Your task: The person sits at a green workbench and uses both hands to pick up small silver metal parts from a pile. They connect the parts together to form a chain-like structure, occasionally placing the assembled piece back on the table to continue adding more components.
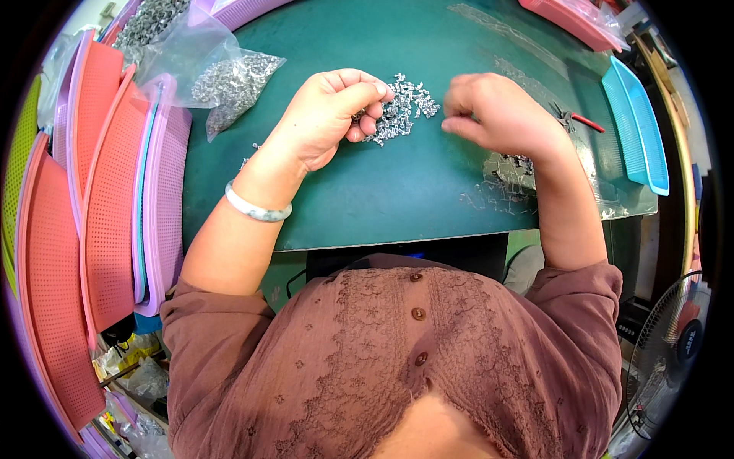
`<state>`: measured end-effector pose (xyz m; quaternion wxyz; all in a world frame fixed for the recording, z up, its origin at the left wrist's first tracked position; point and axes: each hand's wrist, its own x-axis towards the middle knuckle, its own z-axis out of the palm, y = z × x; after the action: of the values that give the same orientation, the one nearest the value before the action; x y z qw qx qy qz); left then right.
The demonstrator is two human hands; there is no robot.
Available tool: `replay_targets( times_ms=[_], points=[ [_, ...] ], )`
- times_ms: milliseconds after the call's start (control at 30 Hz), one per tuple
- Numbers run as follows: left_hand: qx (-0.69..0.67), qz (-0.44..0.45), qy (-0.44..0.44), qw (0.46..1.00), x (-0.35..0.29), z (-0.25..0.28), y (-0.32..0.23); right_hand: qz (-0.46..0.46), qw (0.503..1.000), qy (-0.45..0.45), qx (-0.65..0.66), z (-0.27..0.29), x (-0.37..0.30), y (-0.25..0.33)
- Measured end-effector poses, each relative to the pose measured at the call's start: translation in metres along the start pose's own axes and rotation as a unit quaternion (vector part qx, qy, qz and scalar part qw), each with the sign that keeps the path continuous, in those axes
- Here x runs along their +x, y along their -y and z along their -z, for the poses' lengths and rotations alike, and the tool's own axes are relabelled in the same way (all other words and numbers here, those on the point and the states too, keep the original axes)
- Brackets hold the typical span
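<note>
My left hand is closed at the left side of a loose pile of small silver metal pieces. Its thumb and fingers are pinched together, and a few of the metal pieces show between them. To the right of the pile, my right hand is raised over the table with curled fingers. Motion blurs that hand a little, and anything inside its fingers is hidden. Both hands are above the green table top, well apart from each other.
Clear plastic bags of metal pieces lie at the back left. Stacked pink and purple perforated baskets line the left side. Red-handled pliers and a blue basket are on the right. A fan stands at lower right.
</note>
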<state>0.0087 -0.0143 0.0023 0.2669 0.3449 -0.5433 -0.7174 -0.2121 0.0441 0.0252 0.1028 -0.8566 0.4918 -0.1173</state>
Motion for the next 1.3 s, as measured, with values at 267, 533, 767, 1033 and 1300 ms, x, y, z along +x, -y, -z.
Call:
replay_targets(
  times_ms=[267, 533, 767, 1033, 1300],
  points=[
    [0.007, 0.006, 0.012, 1.0, -0.001, -0.001, 0.002, 0.042, 0.996, -0.046, 0.056, -0.015, 0.006, -0.003],
    [0.014, 0.0, 0.015, 1.0, -0.001, -0.002, 0.002, 0.039, 0.994, -0.051, 0.09, -0.01, 0.004, -0.001],
    [0.019, 0.0, 0.015, 1.0, -0.001, -0.002, 0.003, 0.046, 0.992, -0.018, 0.116, -0.012, 0.004, 0.006],
    [0.031, 0.003, 0.02, 0.999, -0.002, -0.005, 0.004, 0.052, 0.995, -0.024, 0.077, -0.02, 0.007, 0.008],
    [0.054, 0.008, 0.025, 0.998, -0.003, -0.007, 0.003, 0.049, 0.996, -0.037, 0.065, -0.025, 0.008, 0.008]
  ],
)
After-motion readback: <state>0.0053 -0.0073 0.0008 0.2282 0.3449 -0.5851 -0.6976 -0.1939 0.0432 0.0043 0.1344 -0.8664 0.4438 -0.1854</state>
